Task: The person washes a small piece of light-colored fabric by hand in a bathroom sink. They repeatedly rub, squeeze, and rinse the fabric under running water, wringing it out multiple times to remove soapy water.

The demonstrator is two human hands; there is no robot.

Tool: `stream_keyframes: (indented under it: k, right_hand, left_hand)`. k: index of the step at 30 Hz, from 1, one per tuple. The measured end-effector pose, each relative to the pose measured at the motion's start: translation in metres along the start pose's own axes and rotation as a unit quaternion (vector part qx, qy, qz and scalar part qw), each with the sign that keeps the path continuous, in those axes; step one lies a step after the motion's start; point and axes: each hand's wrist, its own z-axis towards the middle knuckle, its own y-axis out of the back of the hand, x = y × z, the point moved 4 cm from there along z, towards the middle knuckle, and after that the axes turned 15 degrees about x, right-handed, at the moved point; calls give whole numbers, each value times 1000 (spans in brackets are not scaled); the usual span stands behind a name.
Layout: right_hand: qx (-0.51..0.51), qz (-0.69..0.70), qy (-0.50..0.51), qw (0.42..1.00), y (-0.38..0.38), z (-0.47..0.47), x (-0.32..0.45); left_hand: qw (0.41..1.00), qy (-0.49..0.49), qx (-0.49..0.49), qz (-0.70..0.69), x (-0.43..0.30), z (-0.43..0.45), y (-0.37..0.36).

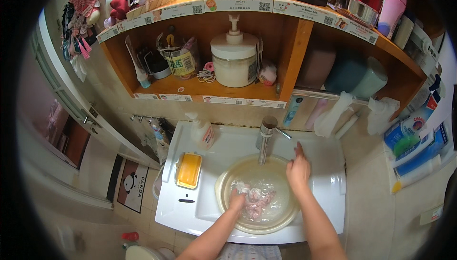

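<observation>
A round plastic basin point(293, 213) of water rests in the white washbasin point(210, 203) beneath the metal faucet point(264, 145). Pinkish-white wet cloth point(260, 203) lies in the water. My left hand point(237, 200) is at the basin's left side, its fingers on a whitish end of the cloth, partly under water. My right hand point(299, 169) is raised at the basin's right rim, one finger pointing up towards the faucet's lever point(284, 133); it holds nothing visible, and its other fingers look curled. Water seems to run from the spout, stirring the surface.
An orange soap bar point(189, 169) sits in a dish on the left ledge, near a small dark object point(186, 200). A pump bottle point(202, 131) stands behind it. Above hangs a wooden shelf point(296, 56) with jars and bottles. Cleaning bottles point(410, 131) are at right; a door point(89, 113) is at left.
</observation>
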Motion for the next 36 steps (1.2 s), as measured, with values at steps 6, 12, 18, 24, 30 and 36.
stream_keyframes:
  k: [6, 12, 18, 24, 30, 36]
  right_hand:
    - [431, -108, -31, 895, -129, -81, -5]
    - [484, 101, 92, 864, -185, -77, -8]
    - [395, -3, 137, 908, -166, -53, 3]
    - [364, -87, 2, 927, -181, -56, -27]
    - [438, 169, -36, 882, -165, -73, 2]
    - [148, 336, -6, 930, -119, -86, 38]
  left_hand:
    - [965, 148, 114, -187, 11, 0, -8]
    - [942, 239, 138, -189, 18, 25, -3]
    - [969, 168, 144, -109, 22, 35, 7]
    - [979, 79, 122, -140, 34, 40, 11]
    - [936, 196, 156, -246, 0, 9, -8]
    - [911, -1, 252, -327, 3, 50, -15]
